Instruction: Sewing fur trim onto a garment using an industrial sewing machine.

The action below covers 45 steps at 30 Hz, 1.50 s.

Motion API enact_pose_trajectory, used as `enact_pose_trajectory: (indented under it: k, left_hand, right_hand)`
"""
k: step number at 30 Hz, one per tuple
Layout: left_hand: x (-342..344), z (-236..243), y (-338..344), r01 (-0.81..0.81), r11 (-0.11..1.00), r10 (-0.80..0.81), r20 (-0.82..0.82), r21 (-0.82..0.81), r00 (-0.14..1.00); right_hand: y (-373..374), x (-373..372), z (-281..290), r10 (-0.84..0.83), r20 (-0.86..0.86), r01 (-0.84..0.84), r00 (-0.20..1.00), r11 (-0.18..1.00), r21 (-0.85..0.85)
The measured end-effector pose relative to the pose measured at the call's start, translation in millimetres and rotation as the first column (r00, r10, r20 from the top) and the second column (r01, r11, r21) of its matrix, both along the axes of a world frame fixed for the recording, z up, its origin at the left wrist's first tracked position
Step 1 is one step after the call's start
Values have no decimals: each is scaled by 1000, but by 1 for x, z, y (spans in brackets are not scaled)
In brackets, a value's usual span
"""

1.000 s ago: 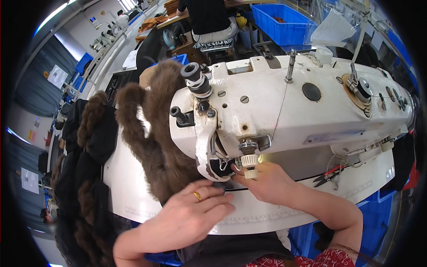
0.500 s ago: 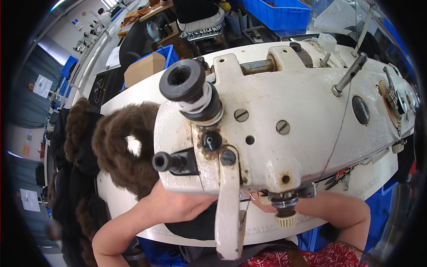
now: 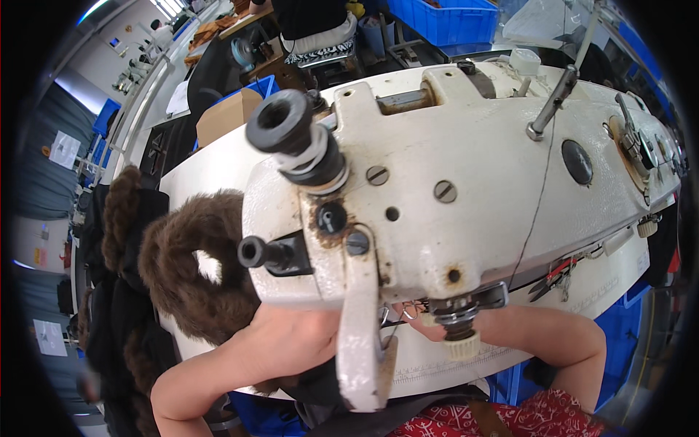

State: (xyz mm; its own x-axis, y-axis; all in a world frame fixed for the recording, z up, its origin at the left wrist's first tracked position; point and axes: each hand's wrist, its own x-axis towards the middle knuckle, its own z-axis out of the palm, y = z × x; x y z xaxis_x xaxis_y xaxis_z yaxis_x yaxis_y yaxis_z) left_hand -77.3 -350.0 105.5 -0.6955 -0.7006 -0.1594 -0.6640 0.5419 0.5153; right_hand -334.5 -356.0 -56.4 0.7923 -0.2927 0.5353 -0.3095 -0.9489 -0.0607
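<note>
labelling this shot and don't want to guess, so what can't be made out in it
All in the head view:
Left hand: fingertips hidden behind the sewing machine.
Right hand: fingers mostly hidden by the machine and its cream knob.
Needle: hidden by the machine's front end.
Brown fur: partly hidden by the machine and left hand.
Seated person: head cut off by the top edge.

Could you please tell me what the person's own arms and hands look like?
The left hand and right hand show no gloves; the left forearm and right forearm are bare. The sewing machine partly covers both hands, so rings cannot be told. Red clothing with white patterns shows below.
</note>
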Motion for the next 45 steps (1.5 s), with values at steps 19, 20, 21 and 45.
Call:
enact_pose_trajectory:
  k: [19,20,21,45]
  left_hand:
    - [-1,-17,-11,-381,225,746,93,897,659]
    - [-1,-19,-9,-382,297,713,63,875,699]
    - [-1,-22,-8,-375,383,662,32,844,749]
    - [-5,-45,10,44,927,60,264,-373,963]
  right_hand:
    - [-4,-4,39,-228,77,192,971,926,325]
    - [-3,-4,37,-222,78,173,972,898,406]
    - [-3,-5,34,-220,82,154,972,862,483]
    - [7,3,38,-2,-10,4,1000,965,262]
